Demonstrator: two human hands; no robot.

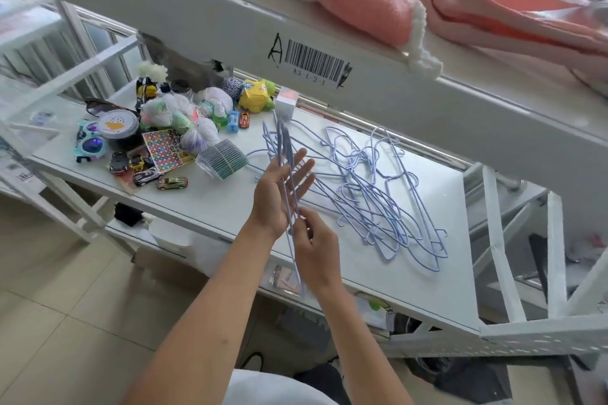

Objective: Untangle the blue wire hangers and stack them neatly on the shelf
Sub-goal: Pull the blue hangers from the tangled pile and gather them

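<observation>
- Nearest me, right hand (315, 250) pinches the lower end of a few thin blue wire hangers (288, 174) held upright.
- Left hand (279, 194), palm up and fingers spread, rests behind those hangers.
- Tangled pile of blue wire hangers (378, 194) lies on the white metal shelf (210, 203), just right of both hands.

— What's around me here?
— I see a beige tiled floor (65, 289) near left, white metal racking (556, 240) on the right, and glass window panes (95, 39) far left letting in daylight.
— Above?
— A white beam (197, 19) with a barcode label (312, 63).
</observation>
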